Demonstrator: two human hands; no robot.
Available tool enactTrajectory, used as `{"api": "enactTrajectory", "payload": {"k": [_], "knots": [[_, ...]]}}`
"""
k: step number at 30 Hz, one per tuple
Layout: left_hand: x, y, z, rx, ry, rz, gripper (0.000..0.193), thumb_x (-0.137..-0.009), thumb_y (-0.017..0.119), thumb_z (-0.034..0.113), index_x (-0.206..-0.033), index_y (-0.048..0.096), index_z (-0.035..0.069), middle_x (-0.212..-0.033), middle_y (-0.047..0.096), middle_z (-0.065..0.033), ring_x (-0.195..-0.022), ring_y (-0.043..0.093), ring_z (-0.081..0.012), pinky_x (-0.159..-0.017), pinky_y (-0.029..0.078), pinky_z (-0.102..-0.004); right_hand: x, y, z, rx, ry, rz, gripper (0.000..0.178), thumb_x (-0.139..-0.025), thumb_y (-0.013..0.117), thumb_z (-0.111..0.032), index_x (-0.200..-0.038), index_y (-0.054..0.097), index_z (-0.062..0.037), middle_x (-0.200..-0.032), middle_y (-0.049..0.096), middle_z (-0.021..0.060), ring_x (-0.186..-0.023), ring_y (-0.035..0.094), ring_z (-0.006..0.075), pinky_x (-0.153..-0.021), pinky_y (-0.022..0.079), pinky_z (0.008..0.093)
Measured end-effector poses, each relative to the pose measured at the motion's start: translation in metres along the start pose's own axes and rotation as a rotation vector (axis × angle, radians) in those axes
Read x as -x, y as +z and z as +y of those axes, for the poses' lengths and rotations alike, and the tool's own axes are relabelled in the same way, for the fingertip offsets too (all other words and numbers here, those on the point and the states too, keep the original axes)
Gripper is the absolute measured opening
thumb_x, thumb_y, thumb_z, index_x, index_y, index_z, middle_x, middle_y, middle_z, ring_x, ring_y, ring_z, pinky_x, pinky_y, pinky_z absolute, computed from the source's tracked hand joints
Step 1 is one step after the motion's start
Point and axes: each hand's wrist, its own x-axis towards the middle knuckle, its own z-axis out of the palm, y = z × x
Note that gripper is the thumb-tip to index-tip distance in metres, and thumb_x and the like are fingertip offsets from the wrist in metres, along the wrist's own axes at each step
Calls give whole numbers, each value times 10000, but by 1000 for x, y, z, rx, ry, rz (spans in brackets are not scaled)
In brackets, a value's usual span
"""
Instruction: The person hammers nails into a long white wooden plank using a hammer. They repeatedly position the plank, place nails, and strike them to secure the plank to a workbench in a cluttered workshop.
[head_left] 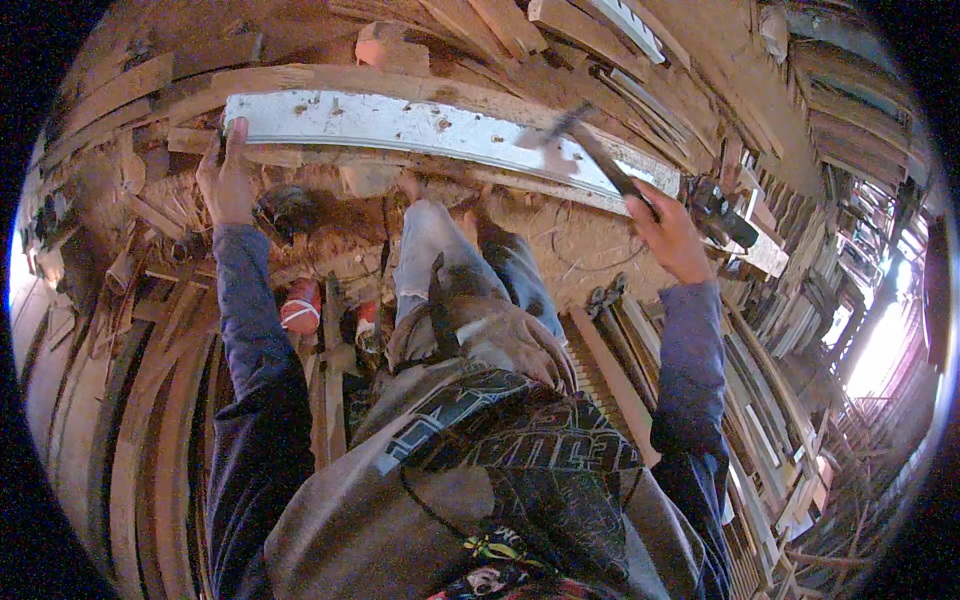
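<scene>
A long board with a white-painted, chipped face (375,122) lies crosswise in front of me on bare wood. Several small holes or nail marks run along its face. My left hand (226,178) grips the board's left end, one finger over the white face and the others down at its edge. In my right hand (668,238) is a hammer (606,166), held by the lower part of its handle. The hammer's head is over the right half of the board and slightly blurred, so I cannot tell whether it touches the surface.
A black tool (725,215) lies just past the board's right end. To the left of my legs sits a red bundle (301,306) with a white tie. Stacked planks (150,420) fill the left side, and more timber (750,400) lies at the right. A reddish block (392,48) stands behind the board.
</scene>
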Motion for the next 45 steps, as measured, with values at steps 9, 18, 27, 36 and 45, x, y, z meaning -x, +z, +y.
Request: {"api": "enactTrajectory", "payload": {"k": [9, 18, 27, 36, 45], "knots": [[6, 9, 14, 145, -31, 37, 454, -885, 699, 270, -1233, 638, -15, -1155, 663, -85, -1047, 578, -148, -947, 427, -281, -3, -15, -22, 2, 140, -115, 511, -959, 566, -424, -1278, 585, -25, -1207, 637, 227, -1161, 603, 346, -986, 452, 380], [6, 8, 9, 107, 44, 25, 439, -876, 726, 285, -1175, 658, -30, -1094, 659, -27, -955, 563, -93, -840, 432, -229, -37, 27, -67, 98, -332, 14, 532, -963, 583, -406, -1289, 567, 14, -983, 688, 151, -896, 638, 189, -828, 487, 318], [2, 10, -4, 180, 19, 68, 460, -868, 729, 311, -1162, 666, -37, -1113, 668, -51, -1011, 578, -134, -936, 418, -275, -5, -2, -51, 11, 164, -138, 531, -959, 569, -432, -1269, 585, -2, -1189, 650, 206, -1120, 618, 306, -975, 451, 375], [1, 9, -7, 183, 41, 40, 506, -848, 733, 388, -1160, 679, -7, -1113, 674, -62, -1015, 577, -147, -963, 407, -293, -56, 58, -116, -50, -267, -51, 499, -959, 589, -371, -1262, 581, 26, -1207, 632, 244, -1122, 613, 304, -978, 438, 352], [12, 10, 0, 10, 110, 74, 513, -888, 683, 355, -1229, 614, -23, -1174, 645, -105, -1102, 554, -197, -1021, 374, -324, 1, 29, -42, -58, 184, -44, 472, -969, 561, -402, -1240, 591, -17, -1007, 693, 197, -936, 670, 328, -843, 506, 370]]}}
